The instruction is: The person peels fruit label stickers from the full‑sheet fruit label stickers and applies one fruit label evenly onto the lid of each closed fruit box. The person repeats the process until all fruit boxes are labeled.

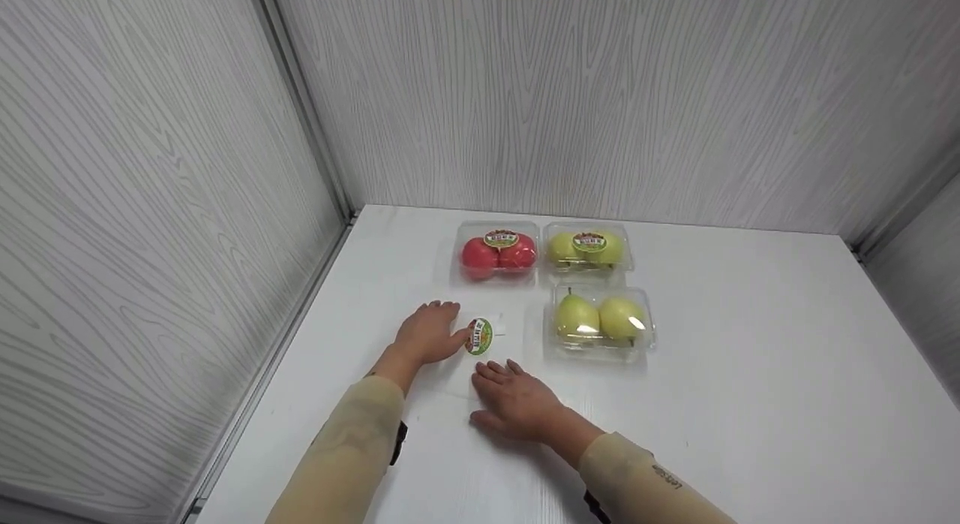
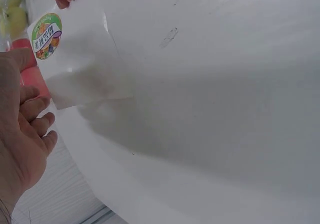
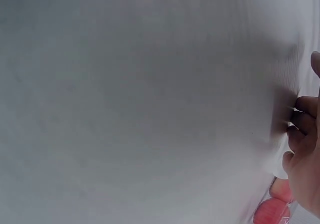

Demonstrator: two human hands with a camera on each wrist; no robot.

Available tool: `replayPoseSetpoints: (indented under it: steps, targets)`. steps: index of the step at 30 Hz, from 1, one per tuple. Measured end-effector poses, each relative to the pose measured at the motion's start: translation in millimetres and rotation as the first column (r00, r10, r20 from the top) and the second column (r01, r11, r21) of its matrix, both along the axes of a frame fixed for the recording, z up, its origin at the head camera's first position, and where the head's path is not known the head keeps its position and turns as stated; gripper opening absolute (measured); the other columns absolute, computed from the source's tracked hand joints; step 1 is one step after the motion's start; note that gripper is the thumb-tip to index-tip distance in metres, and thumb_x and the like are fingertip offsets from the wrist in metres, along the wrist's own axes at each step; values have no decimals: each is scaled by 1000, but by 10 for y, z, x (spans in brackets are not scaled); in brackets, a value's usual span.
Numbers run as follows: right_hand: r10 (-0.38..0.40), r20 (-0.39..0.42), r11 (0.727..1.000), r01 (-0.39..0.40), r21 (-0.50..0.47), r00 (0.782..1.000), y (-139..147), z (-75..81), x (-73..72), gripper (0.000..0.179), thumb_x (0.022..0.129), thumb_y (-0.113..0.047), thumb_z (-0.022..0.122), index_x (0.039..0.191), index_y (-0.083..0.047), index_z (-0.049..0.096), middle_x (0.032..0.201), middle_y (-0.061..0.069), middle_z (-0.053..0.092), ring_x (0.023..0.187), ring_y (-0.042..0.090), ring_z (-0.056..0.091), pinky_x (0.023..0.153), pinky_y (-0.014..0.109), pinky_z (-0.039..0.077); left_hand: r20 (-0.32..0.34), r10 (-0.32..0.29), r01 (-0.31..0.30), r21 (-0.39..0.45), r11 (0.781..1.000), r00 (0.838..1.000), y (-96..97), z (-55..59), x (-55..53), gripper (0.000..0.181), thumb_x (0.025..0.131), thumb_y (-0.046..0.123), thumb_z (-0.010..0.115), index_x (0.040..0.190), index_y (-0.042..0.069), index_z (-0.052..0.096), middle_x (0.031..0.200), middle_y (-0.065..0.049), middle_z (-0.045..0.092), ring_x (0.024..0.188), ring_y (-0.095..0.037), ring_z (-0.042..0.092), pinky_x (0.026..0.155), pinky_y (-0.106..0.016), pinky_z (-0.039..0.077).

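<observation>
A thin whitish sheet (image 2: 87,81) lies on the table and bears an oval green-and-white fruit label (image 1: 478,336). At the label's left edge is the thumb of my left hand (image 1: 433,332), whose other fingers point forward, loosely bent. My right hand (image 1: 517,404) is held low over the table just nearer to me than the label, palm down, fingers loosely extended and holding nothing. To the right of the label stands a clear plastic box (image 1: 651,342) with two yellow-green pears, its lid showing no label.
Behind the sheet stands a clear box (image 1: 466,229) of two red fruits with an oval label on its lid. Beside it is another labelled clear box (image 1: 627,263) of yellow-green fruit. Grey wood-patterned panels (image 1: 570,96) enclose the white table (image 1: 750,359) at the back and sides.
</observation>
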State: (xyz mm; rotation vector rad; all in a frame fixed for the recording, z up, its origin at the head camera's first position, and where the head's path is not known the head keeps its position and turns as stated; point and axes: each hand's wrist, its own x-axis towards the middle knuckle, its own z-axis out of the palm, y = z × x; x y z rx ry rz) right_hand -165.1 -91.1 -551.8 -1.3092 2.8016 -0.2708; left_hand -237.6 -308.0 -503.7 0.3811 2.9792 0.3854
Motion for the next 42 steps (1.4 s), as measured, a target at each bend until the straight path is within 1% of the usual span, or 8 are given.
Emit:
replayPoseSetpoints:
  steps: [8, 13, 18, 25, 30, 36, 39, 42]
  targets:
    - [-5, 26, 1000, 6, -22, 1000, 1, -19, 13, 64, 108, -46, 55, 153, -1, 53, 160, 15, 50, 149, 31, 46, 122, 53, 34, 28, 20, -20, -12, 1000, 999, 50, -65, -100, 66, 108, 46, 52, 154, -2, 51, 158, -20, 51, 152, -40, 40, 126, -50, 28]
    - [-34, 64, 998, 36, -42, 997, -11, -23, 25, 64, 107, -44, 56, 155, -1, 52, 162, 15, 48, 151, 31, 44, 123, 55, 32, 49, 32, -32, 13, 999, 998, 58, -74, -152, 60, 108, 44, 53, 149, 0, 58, 153, -21, 57, 149, -41, 44, 124, -52, 32]
    - [-53, 65, 998, 56, -40, 996, -28, -1, 23, 64, 107, -45, 56, 155, -2, 52, 162, 13, 47, 151, 30, 44, 124, 57, 30, 62, 45, -47, 25, 999, 997, 42, -16, -162, 56, 108, 44, 54, 144, 1, 64, 145, -17, 64, 142, -38, 53, 122, -50, 34]
    - [-68, 92, 997, 71, -22, 993, -19, -13, 27, 65, 108, -46, 54, 156, -3, 51, 164, 13, 46, 152, 30, 43, 124, 59, 27, 119, 71, -86, 125, 988, 990, 42, 99, -164, 49, 106, 42, 59, 133, 2, 72, 133, -14, 72, 132, -36, 61, 115, -50, 44]
    - [-76, 83, 997, 77, -15, 994, -19, -19, 35, 65, 107, -47, 55, 156, -4, 51, 163, 12, 47, 152, 28, 43, 124, 59, 28, 106, 42, -58, 153, 986, 993, 37, 139, -198, 38, 105, 36, 62, 120, 5, 80, 117, -9, 77, 111, -29, 68, 106, -47, 51]
    - [-78, 87, 997, 79, -7, 993, -30, -11, 39, 65, 107, -46, 55, 157, -4, 50, 164, 12, 46, 152, 27, 43, 124, 59, 28, 109, 7, -27, 178, 984, 994, 8, 207, -229, 30, 101, 29, 67, 112, 6, 82, 103, -6, 79, 92, -23, 65, 95, -43, 55]
    - [-84, 94, 996, 85, -2, 992, -35, -12, 30, 65, 107, -46, 56, 157, -4, 50, 164, 11, 46, 152, 27, 42, 124, 59, 28, 113, -7, -14, 190, 982, 994, -2, 243, -240, 27, 100, 28, 69, 109, 6, 83, 99, -6, 78, 86, -21, 63, 88, -42, 56]
    - [-90, 102, 996, 91, -2, 991, -35, -13, 25, 66, 107, -47, 55, 157, -5, 49, 164, 11, 45, 152, 27, 42, 124, 59, 27, 103, -29, 9, 190, 982, 994, -13, 271, -244, 25, 100, 27, 70, 107, 6, 83, 97, -5, 78, 85, -20, 63, 87, -41, 55]
